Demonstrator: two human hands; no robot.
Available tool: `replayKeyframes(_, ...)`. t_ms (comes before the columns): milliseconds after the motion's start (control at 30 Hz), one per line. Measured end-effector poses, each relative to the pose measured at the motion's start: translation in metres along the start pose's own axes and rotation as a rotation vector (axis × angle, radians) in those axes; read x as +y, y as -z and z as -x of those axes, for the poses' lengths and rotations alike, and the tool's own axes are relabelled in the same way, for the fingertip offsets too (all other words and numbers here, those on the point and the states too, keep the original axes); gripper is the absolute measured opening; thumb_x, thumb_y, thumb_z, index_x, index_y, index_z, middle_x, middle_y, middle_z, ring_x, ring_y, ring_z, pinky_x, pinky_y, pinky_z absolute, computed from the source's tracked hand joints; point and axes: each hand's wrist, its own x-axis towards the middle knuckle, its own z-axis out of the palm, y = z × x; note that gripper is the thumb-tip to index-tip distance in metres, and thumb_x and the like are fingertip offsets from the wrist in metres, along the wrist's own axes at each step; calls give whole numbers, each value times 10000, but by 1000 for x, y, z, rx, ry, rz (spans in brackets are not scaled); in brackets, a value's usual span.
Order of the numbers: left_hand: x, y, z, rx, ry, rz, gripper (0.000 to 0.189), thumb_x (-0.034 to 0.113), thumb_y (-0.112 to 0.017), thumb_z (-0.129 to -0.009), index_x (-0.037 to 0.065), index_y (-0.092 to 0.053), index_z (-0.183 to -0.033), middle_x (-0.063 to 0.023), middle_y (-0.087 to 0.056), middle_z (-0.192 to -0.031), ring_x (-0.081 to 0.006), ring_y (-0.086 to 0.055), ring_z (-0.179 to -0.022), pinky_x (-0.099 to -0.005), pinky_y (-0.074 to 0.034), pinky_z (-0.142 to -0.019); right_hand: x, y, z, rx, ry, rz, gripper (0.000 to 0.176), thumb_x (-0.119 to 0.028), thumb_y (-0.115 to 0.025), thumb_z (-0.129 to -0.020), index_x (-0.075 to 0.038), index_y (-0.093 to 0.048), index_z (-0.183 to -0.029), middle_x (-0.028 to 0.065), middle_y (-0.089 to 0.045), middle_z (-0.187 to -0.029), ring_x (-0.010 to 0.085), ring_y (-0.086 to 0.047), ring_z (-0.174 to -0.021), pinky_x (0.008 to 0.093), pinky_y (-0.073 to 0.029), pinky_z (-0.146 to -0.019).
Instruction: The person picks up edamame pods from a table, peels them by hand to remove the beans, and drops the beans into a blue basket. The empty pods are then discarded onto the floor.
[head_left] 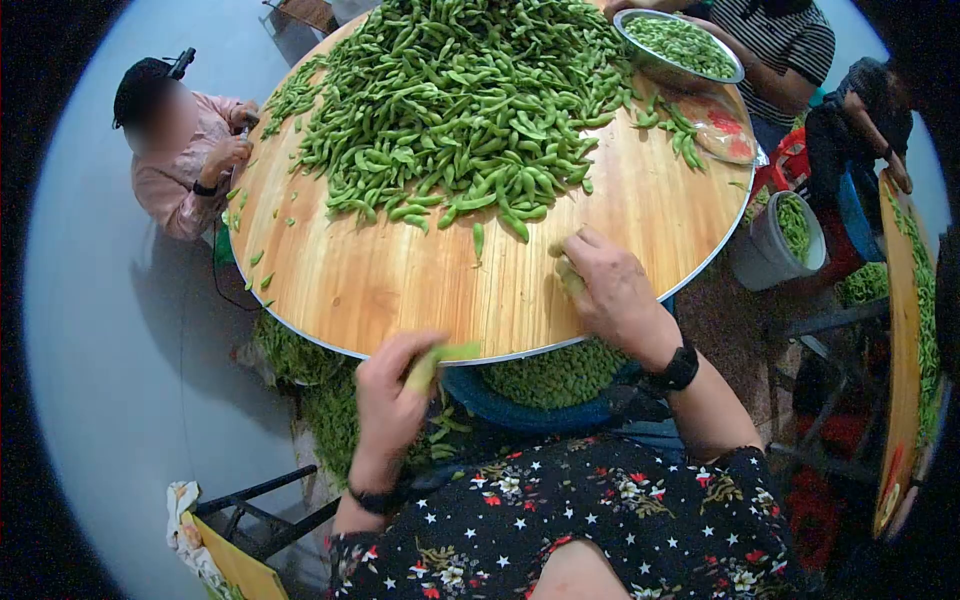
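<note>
A big heap of green bean pods covers the far half of the round wooden table. My left hand is at the table's near edge, its fingers closed on a green pod. Over the tabletop to the right, my right hand is closed, fingertips pressed together; what they may hold is too blurred to name. Between the hands and the heap lies a single pod. Below the near edge, a blue basin holds many shelled beans.
A metal bowl of beans stands at the table's far right beside a person in stripes. Another person works at the left edge. A grey bucket with pods stands right. Pods and husks lie below left.
</note>
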Motion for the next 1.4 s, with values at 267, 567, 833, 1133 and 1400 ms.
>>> replayKeyframes(267,1,57,26,-383,-175,-646,275,158,-631,-840,60,-605,-1095,-147,-615,-1040,-347,-615,-917,-403,-503,-757,-19,-1,37,-320,227,-43,101,-13,-582,-771,6,-500,-827,165,-496,-824,352,-544,-816,414,-457,-706)
replayKeyframes(567,12,-24,-158,-56,-792,-774,172,83,-523,-839,24,-578,-991,-173,-609,-874,-360,-599,-821,-425,-492,-705,-19,-3,16,-165,-64,-307,220,-115,-543,-915,21,-548,-1087,183,-584,-919,316,-582,-843,373,-465,-735)
replayKeyframes(833,11,-35,-143,-107,-468,-374,321,43,-599,-839,0,-527,-1149,-92,-584,-780,-188,-578,-650,-304,-473,-563,0,-17,29,37,56,-483,237,-158,-493,-949,27,-523,-1093,176,-590,-845,272,-583,-722,352,-480,-682)
replayKeyframes(1133,2,-45,-87,-220,16,697,323,15,-575,-895,58,-515,-1210,-61,-605,-911,-120,-584,-705,-221,-474,-548,-23,-26,31,-296,-418,-1218,275,-172,-413,-985,-11,-409,-1207,67,-581,-817,120,-564,-500,223,-416,-390)
replayKeyframes(1400,-2,-53,-61,-26,-428,179,276,-43,-645,-814,43,-655,-1076,-96,-621,-947,-176,-639,-847,-287,-535,-681,-32,-23,26,-321,-440,-1250,337,-194,-413,-989,-31,-380,-1282,69,-594,-829,119,-551,-493,220,-407,-389)
